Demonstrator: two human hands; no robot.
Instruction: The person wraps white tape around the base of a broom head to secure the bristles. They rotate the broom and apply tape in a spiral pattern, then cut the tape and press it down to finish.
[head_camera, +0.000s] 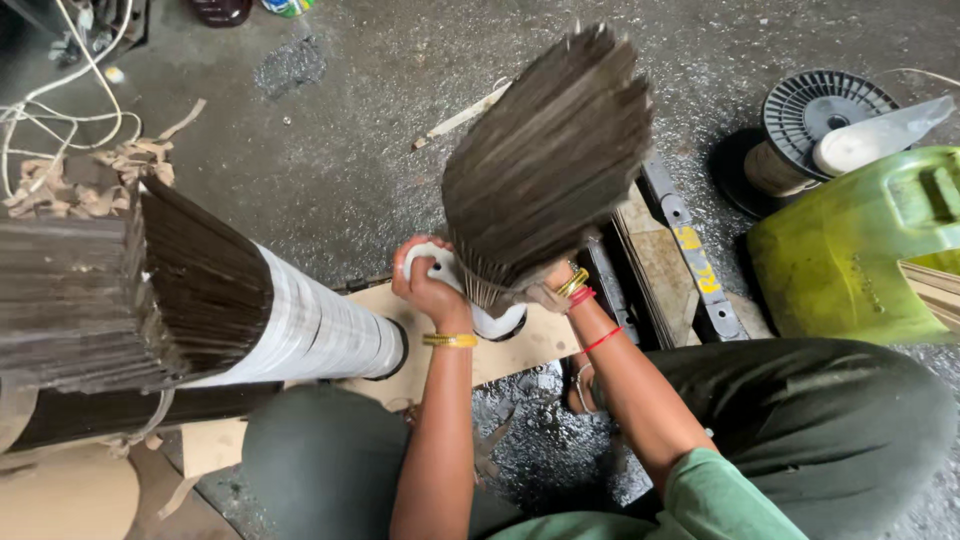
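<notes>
Dark metal strip bundle (548, 160) stands upright, fanned at top, white-wrapped below.

Under you a gritty grey concrete floor (380, 130), paper scraps (90, 175) at your left, green jerrycan (860, 250) right, wire spool (815, 115) behind it

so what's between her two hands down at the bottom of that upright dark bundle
In the head view, the left hand and right hand flank the bundle's narrow foot, where a white wrapped ring sits; no bare gap shows.
</notes>
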